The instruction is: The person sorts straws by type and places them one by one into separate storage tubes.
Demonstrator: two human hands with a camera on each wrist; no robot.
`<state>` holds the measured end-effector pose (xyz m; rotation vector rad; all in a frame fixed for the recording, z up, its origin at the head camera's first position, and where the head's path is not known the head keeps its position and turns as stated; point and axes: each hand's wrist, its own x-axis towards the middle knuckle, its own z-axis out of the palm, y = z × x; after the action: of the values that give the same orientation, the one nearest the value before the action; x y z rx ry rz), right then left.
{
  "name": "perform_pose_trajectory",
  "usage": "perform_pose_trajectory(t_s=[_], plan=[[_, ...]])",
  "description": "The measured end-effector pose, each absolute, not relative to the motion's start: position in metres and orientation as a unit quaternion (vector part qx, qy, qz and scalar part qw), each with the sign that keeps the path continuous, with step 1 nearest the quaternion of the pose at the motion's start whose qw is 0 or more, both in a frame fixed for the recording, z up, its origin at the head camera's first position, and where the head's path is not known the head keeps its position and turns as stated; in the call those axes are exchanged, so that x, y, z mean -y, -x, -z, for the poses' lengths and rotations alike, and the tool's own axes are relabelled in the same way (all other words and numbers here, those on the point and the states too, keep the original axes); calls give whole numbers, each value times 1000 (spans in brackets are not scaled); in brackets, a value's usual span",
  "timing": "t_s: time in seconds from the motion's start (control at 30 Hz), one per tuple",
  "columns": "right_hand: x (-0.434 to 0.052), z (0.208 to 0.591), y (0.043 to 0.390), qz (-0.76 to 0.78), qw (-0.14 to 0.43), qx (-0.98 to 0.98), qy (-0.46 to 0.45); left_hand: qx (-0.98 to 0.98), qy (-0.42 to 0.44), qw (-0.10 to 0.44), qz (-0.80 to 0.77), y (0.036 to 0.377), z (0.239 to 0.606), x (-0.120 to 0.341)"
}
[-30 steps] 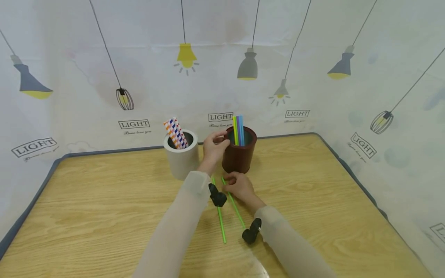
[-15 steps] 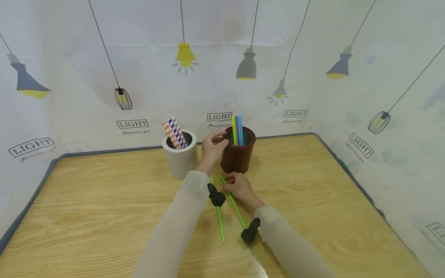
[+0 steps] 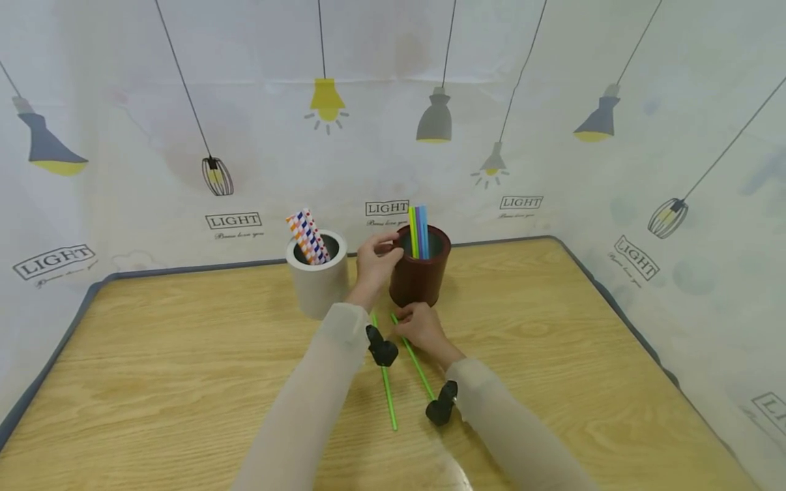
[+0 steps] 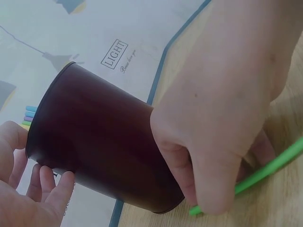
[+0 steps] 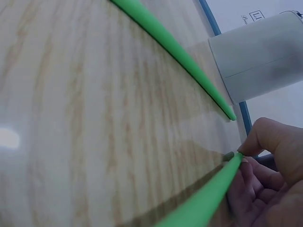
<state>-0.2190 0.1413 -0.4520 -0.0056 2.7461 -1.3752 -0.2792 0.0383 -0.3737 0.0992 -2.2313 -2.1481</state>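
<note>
My left hand grips the dark red cup at the left side of its rim. Several plastic straws, green, purple and blue, stand upright inside that cup. Just in front of its base, my right hand pinches a green straw near its far end, with thumb and fingertips around it in the right wrist view. A second green straw lies on the table to the left, partly hidden under the left wrist and its black camera.
Left of the red cup stands a white cup holding several patterned paper straws. Both cups are near the back edge of the wooden table. Behind them rises a pale wall sheet printed with lamps.
</note>
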Motion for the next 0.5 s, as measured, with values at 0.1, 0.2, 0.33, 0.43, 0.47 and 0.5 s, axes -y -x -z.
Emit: perform_pose_trajectory(t_s=[0.1, 0.2, 0.33, 0.43, 0.47, 0.5], plan=[[-142, 453, 219, 453, 42, -890, -2, 721, -30, 24, 691, 279, 374, -38], [-144, 453, 220, 465, 52, -884, -7, 724, -28, 25, 689, 279, 374, -39], [-149, 455, 222, 486, 68, -871, -15, 725, -28, 24, 688, 279, 375, -39], [-153, 456, 222, 494, 69, -866, -6, 725, -30, 24, 687, 280, 375, -39], [-155, 457, 221, 495, 67, -866, -1, 726, -31, 24, 687, 280, 375, -39], [-156, 457, 221, 497, 64, -866, 6, 726, -32, 24, 687, 279, 375, -39]])
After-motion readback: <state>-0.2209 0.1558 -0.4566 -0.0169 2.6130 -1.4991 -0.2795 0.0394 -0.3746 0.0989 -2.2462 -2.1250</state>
